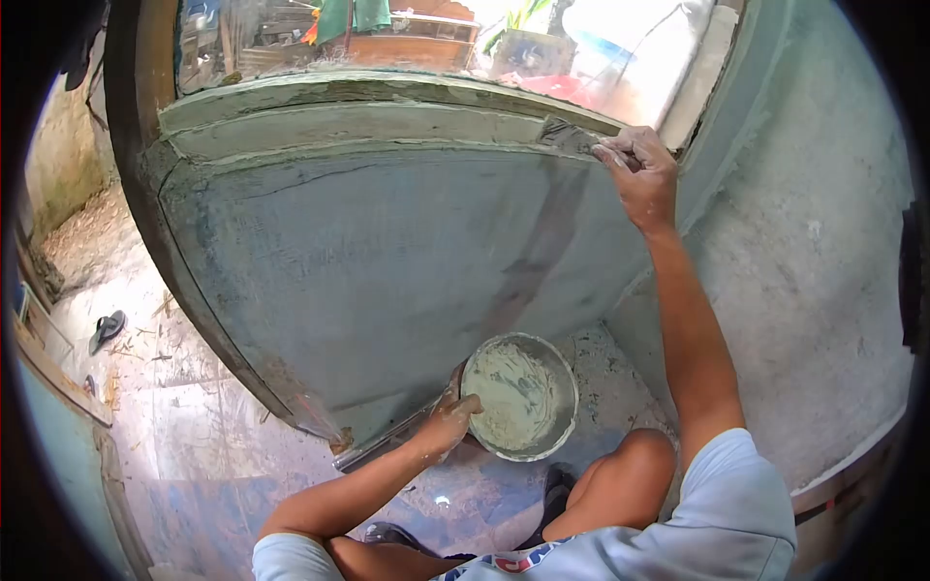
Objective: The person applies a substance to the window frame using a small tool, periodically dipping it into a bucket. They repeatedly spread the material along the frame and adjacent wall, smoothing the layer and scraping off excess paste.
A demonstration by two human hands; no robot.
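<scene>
My left hand (448, 426) grips the rim of a round metal bowl (570, 392), thumb over the edge. Pale greenish-grey paste (509, 392) coats the inside of the bowl. Up at the window ledge (368, 124), my right hand (641, 174) is closed around a putty knife (570, 136). The knife's paste-smeared blade lies against the ledge near its right end, and its handle is mostly hidden in my fingers. Both hands have dried paste on them.
Below the ledge is a grey plastered wall (368, 252) with a darker damp streak. A rough side wall (814, 252) rises on the right. Window glass (407, 48) is above the ledge. A dark wooden post (208, 320) borders the left opening; a sandal (107, 331) lies beyond it.
</scene>
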